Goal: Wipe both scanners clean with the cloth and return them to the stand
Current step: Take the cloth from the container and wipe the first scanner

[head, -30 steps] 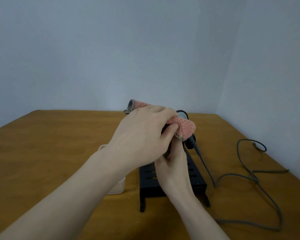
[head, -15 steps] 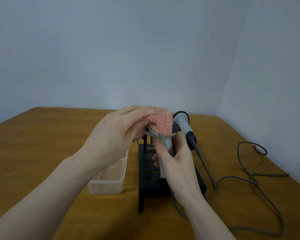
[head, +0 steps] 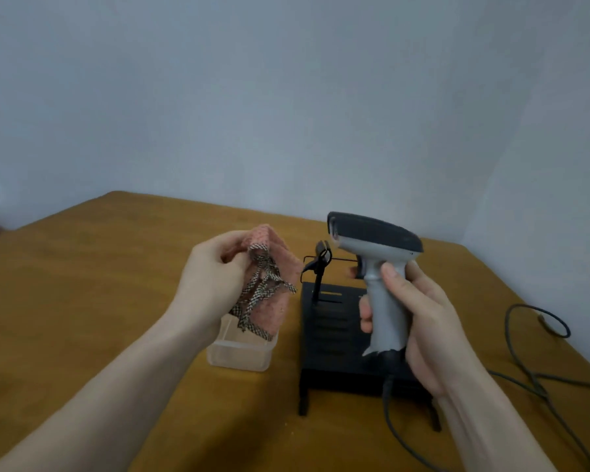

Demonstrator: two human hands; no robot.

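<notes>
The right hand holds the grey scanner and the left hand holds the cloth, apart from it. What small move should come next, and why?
Probably lower the scanner into the black stand just below it. The cloth in the left hand is off the scanner, which suggests that wiping is over, and the right hand grips the handle upright over the stand. Whether it is fully clean cannot be told.

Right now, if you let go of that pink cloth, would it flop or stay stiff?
Probably flop: the cloth already droops in loose folds from the left hand. It looks light and thin, so it would likely crumple into the clear tub beneath it.
</notes>
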